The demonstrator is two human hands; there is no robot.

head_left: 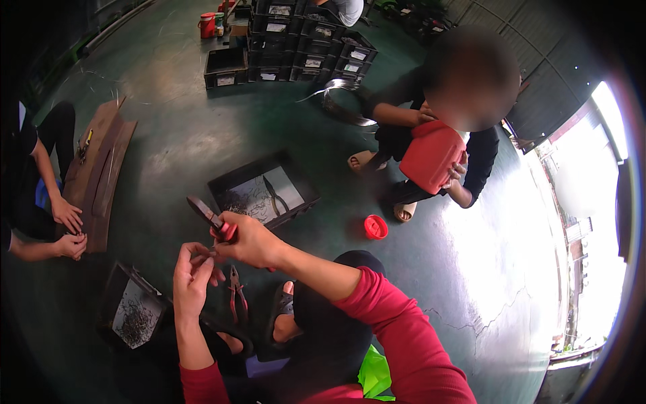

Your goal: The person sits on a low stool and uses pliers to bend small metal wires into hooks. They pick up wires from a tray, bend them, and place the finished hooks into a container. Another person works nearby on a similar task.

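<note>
My right hand [252, 241] is closed around red-handled pliers [207, 214], their metal jaws pointing up and left. Just beside it, my left hand [191, 279] has its fingertips pinched together, touching or nearly touching the right fingertips. Whatever lies between them is too small to make out. Beyond my hands is a black tray [296, 210] with small metal pieces and dark pliers [274, 195] in it. A second pair of red-handled pliers [237, 296] rests on the floor near my feet. At lower left stands a black bin [111, 299] holding a heap of small metal bits.
At right, a co-worker [404, 114] crouches with a red jug [431, 158]; a red cap [375, 227] lies nearby. Another person's hands [67, 215] are by a cardboard piece [108, 168] at left. Stacked black crates [296, 47] and a wire coil [336, 104] stand behind.
</note>
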